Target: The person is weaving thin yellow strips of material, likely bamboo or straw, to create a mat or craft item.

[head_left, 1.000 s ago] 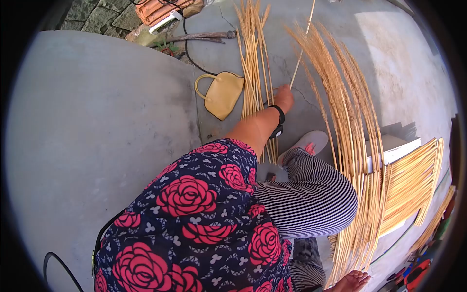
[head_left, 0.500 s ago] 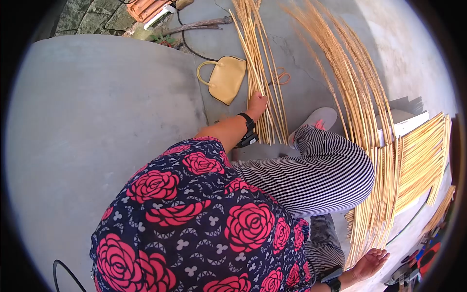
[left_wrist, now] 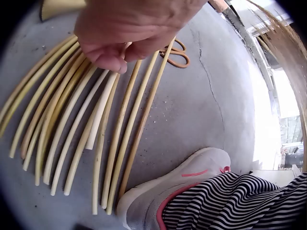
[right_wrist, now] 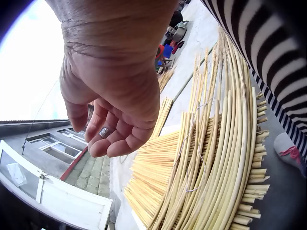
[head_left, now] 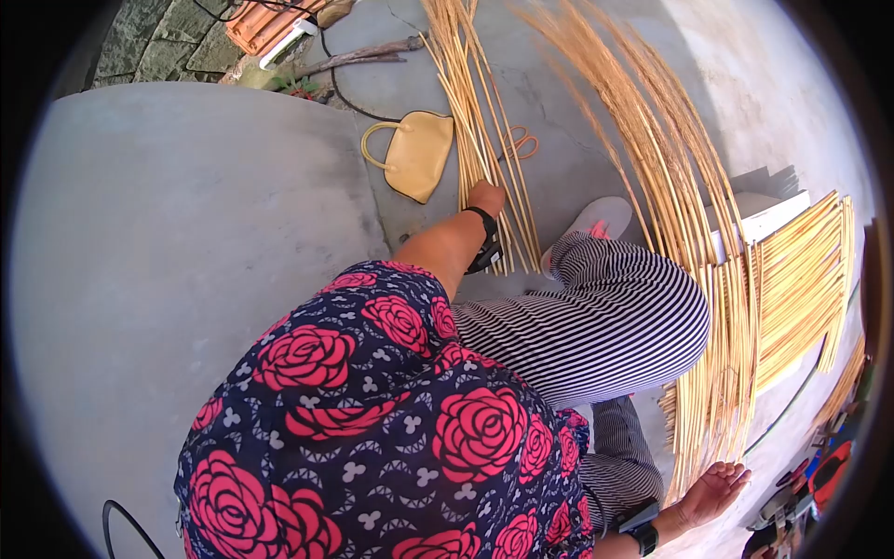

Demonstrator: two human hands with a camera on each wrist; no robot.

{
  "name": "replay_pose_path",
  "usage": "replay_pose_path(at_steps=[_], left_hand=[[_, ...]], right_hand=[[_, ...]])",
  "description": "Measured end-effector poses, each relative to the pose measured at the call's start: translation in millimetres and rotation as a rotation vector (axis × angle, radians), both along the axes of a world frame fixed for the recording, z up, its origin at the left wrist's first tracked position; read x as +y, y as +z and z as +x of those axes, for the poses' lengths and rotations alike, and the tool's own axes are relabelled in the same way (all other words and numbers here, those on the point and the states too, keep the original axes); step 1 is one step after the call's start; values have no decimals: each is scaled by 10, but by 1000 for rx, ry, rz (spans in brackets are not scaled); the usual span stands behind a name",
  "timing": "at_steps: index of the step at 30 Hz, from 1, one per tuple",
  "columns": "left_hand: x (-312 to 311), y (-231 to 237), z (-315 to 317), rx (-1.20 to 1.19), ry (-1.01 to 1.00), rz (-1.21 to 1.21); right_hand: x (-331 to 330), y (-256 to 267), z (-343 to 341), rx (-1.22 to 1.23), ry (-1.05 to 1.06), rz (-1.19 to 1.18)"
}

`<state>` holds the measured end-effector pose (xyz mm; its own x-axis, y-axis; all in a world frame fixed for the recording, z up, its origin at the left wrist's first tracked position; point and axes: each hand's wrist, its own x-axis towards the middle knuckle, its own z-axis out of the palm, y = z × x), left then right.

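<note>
In the head view my left hand point(head_left: 486, 197) is over a loose bundle of long straw-coloured stalks point(head_left: 473, 116) laid on the concrete floor. The left wrist view shows that hand's thumb and fingers pinching one pale stalk point(left_wrist: 100, 115), whose cut end lies above the others. Cut ends of several stalks fan out below the hand. Beside them lie scissors point(left_wrist: 179, 58) with orange handles, their blades hidden under stalks. My right hand point(right_wrist: 110, 91) hangs with loosely curled fingers, a ring on one, holding nothing. It is beside a thick row of stalks point(right_wrist: 225, 158).
A yellow handbag point(head_left: 419, 156) lies left of the loose bundle, near a black cable and a dry branch point(head_left: 358, 58). Plumed stalks point(head_left: 666, 158) stretch across on the right, partly over a white box point(head_left: 768, 222). My shoe point(head_left: 601, 219) is between the two groups.
My left hand came back from the right, where it held a long stalk out, to the loose bundle. The scissors came into view. My right hand came further into view at the lower right.
</note>
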<state>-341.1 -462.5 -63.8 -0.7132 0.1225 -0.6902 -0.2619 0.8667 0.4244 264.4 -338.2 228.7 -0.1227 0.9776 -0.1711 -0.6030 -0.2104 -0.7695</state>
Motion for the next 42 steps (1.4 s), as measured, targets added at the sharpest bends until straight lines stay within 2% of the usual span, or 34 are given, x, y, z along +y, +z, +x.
replay_pose_path(at_steps=[4, 5, 7, 8, 9, 10, 13, 16, 18, 20, 23, 25, 26, 28, 31, 34, 37, 42], left_hand=[[-60, 235, 2, -52, 43, 274], [-121, 260, -12, -8, 30, 295], [-231, 768, 76, 75, -13, 362], [-281, 791, 61, 163, -12, 405], [-350, 676, -40, 195, -33, 547], [-291, 1032, 14, 156, 26, 633], [-125, 1718, 17, 307, -46, 816], [202, 2783, 61, 505, -119, 1069], [484, 3480, 134, 539, -149, 1370], [755, 4079, 389, 446, -246, 1631], [1156, 4628, 1139, 150, -415, 1804], [1424, 4674, 1770, -59, -524, 1788], [1598, 4526, 2100, -143, -581, 1759], [1846, 4373, 2676, -247, -679, 1680], [2072, 4094, 3285, -388, -741, 1505], [2104, 3831, 3517, -416, -779, 1413], [2124, 3618, 3483, -557, -761, 1341], [2032, 3470, 3535, -829, -852, 1214]], right_hand=[[44, 15, -27, -13, -28, 15], [30, 15, -39, -10, -37, 29], [57, 19, -89, 5, -21, 53], [46, 34, -111, 5, -22, 79], [14, 75, -212, -15, -75, 75], [41, 61, -224, 64, 2, 98], [53, 120, -428, -29, -89, 81], [60, 161, -577, -22, -73, 39], [53, 218, -675, -26, -73, 3], [64, 141, -723, 3, -72, -14], [105, 76, -741, 47, -67, -32], [108, 102, -766, 101, -106, -24], [180, -48, -800, 140, -132, 2], [157, 24, -826, 241, -131, 51], [76, 278, -916, 321, -237, 43], [94, 284, -914, 341, -319, -26], [133, 255, -923, 228, -406, -49], [152, 279, -989, 82, -350, -94]])
